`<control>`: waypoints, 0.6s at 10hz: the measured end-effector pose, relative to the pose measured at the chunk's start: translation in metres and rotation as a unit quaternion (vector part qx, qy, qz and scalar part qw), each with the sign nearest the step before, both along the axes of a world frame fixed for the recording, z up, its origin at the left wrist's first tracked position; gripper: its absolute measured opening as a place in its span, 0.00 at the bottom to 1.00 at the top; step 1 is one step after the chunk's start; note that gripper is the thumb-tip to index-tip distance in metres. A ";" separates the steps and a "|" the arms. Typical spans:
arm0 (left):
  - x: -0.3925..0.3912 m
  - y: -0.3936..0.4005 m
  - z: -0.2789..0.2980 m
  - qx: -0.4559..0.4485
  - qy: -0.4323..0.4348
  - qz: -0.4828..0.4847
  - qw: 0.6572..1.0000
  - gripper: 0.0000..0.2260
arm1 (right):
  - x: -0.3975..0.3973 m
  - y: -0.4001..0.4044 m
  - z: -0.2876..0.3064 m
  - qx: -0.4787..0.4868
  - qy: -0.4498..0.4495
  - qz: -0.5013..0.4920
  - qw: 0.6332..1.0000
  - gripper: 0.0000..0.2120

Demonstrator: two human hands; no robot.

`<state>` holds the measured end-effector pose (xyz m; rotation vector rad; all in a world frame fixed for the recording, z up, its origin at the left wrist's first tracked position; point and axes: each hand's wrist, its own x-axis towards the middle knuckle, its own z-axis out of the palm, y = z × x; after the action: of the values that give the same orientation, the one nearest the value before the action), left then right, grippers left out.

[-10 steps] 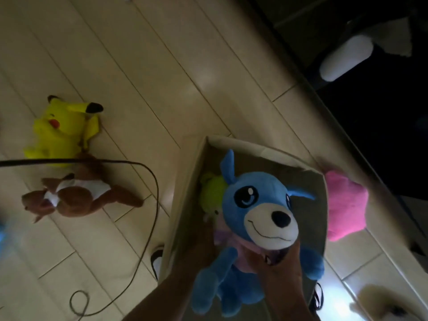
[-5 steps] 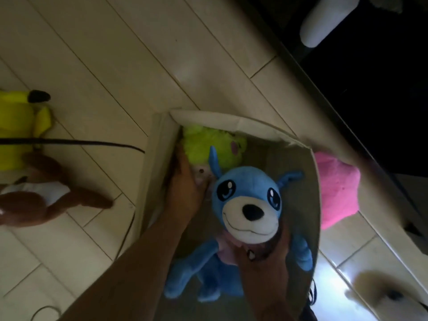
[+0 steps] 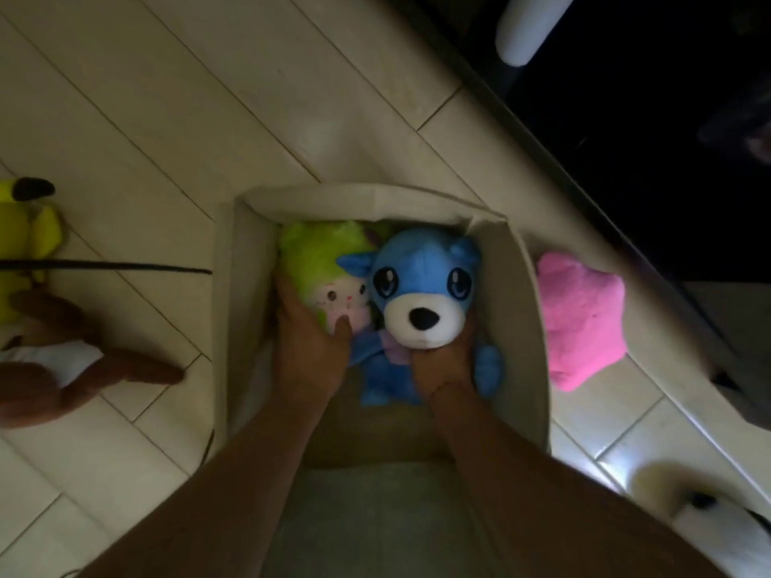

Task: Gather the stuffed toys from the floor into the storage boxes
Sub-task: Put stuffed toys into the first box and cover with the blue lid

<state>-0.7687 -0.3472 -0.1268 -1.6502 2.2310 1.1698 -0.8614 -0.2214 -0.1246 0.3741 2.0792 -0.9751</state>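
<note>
A beige storage box [image 3: 233,310] stands on the floor in the middle of the head view. Inside it lie a green toy with a pale pink face [image 3: 321,269] and a blue dog toy [image 3: 421,285] with a white muzzle. My left hand [image 3: 311,348] holds the green toy from below, thumb on its face. My right hand [image 3: 442,365] grips the blue dog under its chin. On the floor lie a yellow toy [image 3: 25,239] and a brown toy [image 3: 62,369] at the left, and a pink toy [image 3: 580,319] right of the box.
A dark cable [image 3: 104,267] runs across the pale plank floor from the left towards the box. Dark furniture [image 3: 646,160] fills the upper right, with a white cylinder [image 3: 530,27] on it. A white fluffy thing [image 3: 709,515] lies at the lower right.
Both hands have pushed the blue dog deeper into the box, beside the green toy. My left hand has shifted onto the green toy's face. The view has moved over the box.
</note>
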 end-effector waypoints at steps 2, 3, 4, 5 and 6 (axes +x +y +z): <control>-0.033 0.066 0.036 -0.127 0.253 -0.175 0.943 0.31 | 0.032 0.046 0.120 -0.074 0.122 0.191 0.971 0.32; -0.050 0.072 0.023 -0.176 0.164 -0.329 0.913 0.29 | -0.023 0.098 0.115 -0.038 0.303 0.050 0.951 0.15; -0.066 0.066 0.005 -0.193 0.029 -0.396 0.897 0.26 | -0.095 0.129 0.058 0.143 0.311 0.088 0.935 0.24; -0.076 0.064 -0.001 -0.181 -0.023 -0.428 0.885 0.28 | -0.131 0.135 -0.008 0.251 0.119 0.195 0.941 0.53; -0.072 0.068 0.012 -0.172 -0.006 -0.407 0.897 0.30 | -0.141 0.130 -0.043 0.287 0.088 0.216 0.929 0.56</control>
<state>-0.8411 -0.2796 -0.1144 -0.5925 2.7718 0.5564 -1.0022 -0.0911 -0.1674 0.1028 2.4496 -0.1301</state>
